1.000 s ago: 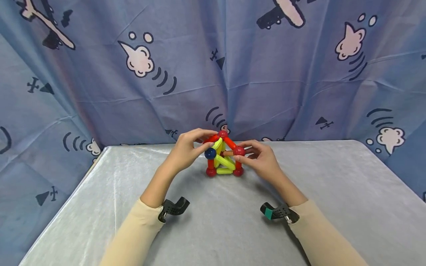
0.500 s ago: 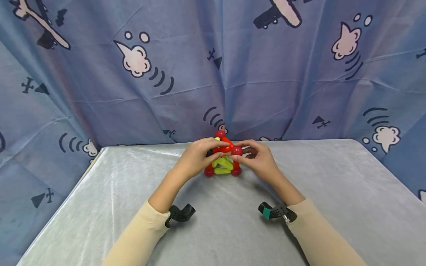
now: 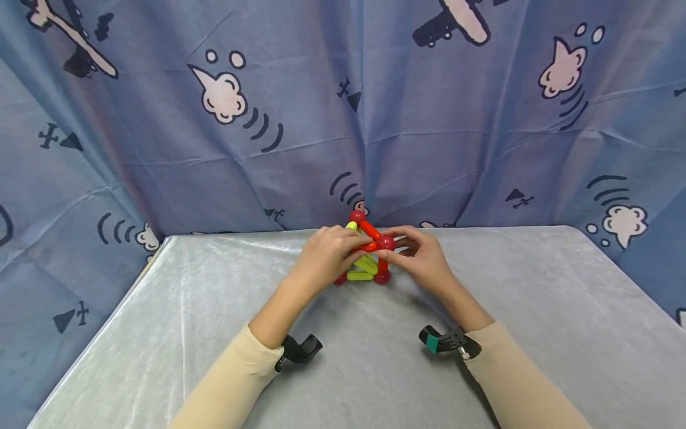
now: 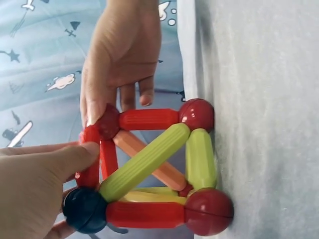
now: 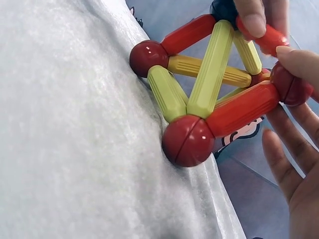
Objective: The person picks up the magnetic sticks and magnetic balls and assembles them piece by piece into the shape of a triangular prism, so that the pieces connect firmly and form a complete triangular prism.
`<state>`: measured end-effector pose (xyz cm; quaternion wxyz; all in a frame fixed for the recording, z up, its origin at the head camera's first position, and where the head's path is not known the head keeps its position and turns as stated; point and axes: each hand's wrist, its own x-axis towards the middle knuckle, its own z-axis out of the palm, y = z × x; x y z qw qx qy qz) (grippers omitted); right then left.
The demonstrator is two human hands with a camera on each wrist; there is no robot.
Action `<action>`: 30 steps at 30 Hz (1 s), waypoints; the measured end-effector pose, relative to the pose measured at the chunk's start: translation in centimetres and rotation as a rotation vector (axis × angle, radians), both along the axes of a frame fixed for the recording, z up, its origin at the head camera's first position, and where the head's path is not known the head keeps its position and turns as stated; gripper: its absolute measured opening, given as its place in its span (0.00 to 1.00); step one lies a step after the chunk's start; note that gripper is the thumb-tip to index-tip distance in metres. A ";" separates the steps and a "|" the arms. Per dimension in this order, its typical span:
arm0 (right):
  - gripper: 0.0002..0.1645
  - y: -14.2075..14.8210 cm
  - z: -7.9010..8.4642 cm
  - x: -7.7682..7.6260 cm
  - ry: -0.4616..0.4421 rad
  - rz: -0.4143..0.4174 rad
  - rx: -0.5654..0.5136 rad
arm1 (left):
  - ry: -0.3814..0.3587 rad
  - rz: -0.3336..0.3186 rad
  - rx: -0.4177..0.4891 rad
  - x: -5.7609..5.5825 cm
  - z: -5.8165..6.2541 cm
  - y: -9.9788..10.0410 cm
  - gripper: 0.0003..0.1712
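Note:
A frame of toy magnetic rods and balls stands on the table. My left hand [image 3: 329,253] pinches a red rod [image 4: 88,162] between thumb and fingers along the frame's top front side. That rod runs from a blue ball [image 4: 84,210] to a red ball [image 5: 291,84], its end right at this ball. My right hand [image 3: 420,256] holds the same red ball between thumb and index finger, the other fingers spread behind. Green rods [image 5: 212,69], an orange rod [image 4: 149,159] and a yellow rod [image 5: 212,70] brace the frame. In the head view my left hand hides the blue ball.
A grey-white cloth covers the table [image 3: 364,357]. Behind it hangs a blue curtain [image 3: 311,119] printed with planes and clouds, close to the frame's back. Black straps with camera mounts [image 3: 302,350] sit on both wrists.
My left hand has moved right and slightly down, bringing the red rod from near the top ball across to the red ball at the right. My right hand stays at that ball.

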<state>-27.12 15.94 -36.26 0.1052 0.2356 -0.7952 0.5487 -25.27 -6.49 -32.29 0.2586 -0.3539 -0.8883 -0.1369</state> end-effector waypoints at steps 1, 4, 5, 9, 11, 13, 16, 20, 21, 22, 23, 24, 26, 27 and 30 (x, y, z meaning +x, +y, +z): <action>0.22 0.1 0.0 0.0 -0.001 0.002 -0.005 | 0.010 0.006 -0.015 0.0 -0.1 0.1 0.16; 0.22 0.2 0.0 0.0 -0.004 0.010 -0.014 | 0.021 0.021 -0.034 0.0 -0.3 0.2 0.16; 0.22 0.3 0.0 0.0 -0.005 0.012 -0.015 | 0.022 0.022 -0.030 0.0 -0.4 0.2 0.16; 0.21 0.3 0.0 0.1 -0.004 0.017 -0.020 | 0.000 0.019 0.024 -0.1 -0.5 0.3 0.15; 0.21 0.3 0.0 0.2 -0.002 0.019 -0.022 | -0.015 0.020 0.043 0.0 -0.5 0.4 0.15; 0.21 0.3 0.0 0.2 0.001 0.021 -0.020 | -0.031 0.016 0.061 0.0 -0.5 0.4 0.15; 0.22 0.4 0.0 0.3 -0.004 0.024 -0.014 | -0.089 0.002 0.067 -0.1 -0.3 -0.1 0.16; 0.25 0.3 0.1 0.4 -0.021 0.025 0.033 | -0.243 0.041 0.049 -0.4 0.6 -1.6 0.21; 0.26 0.4 0.2 0.4 -0.028 0.025 0.054 | -0.290 0.060 0.048 -0.4 1.0 -2.0 0.23; 0.27 0.4 0.2 0.3 -0.033 0.025 0.077 | -0.333 0.078 0.055 -0.4 1.3 -2.4 0.24; 0.28 0.5 0.3 0.2 -0.038 0.024 0.100 | -0.372 0.095 0.066 -0.5 1.5 -2.8 0.26; 0.29 0.5 0.4 0.2 -0.045 0.022 0.121 | -0.409 0.108 0.082 -0.5 1.7 -3.1 0.27; 0.29 0.5 0.5 0.0 -0.061 0.023 0.148 | -0.476 0.121 0.124 -0.5 1.9 -3.5 0.27; 0.29 0.5 0.5 -0.1 -0.064 0.020 0.157 | -0.498 0.123 0.138 -0.6 1.9 -3.6 0.26; 0.29 0.5 0.6 -0.3 -0.065 -0.001 0.167 | -0.522 0.138 0.172 -0.6 1.9 -3.5 0.24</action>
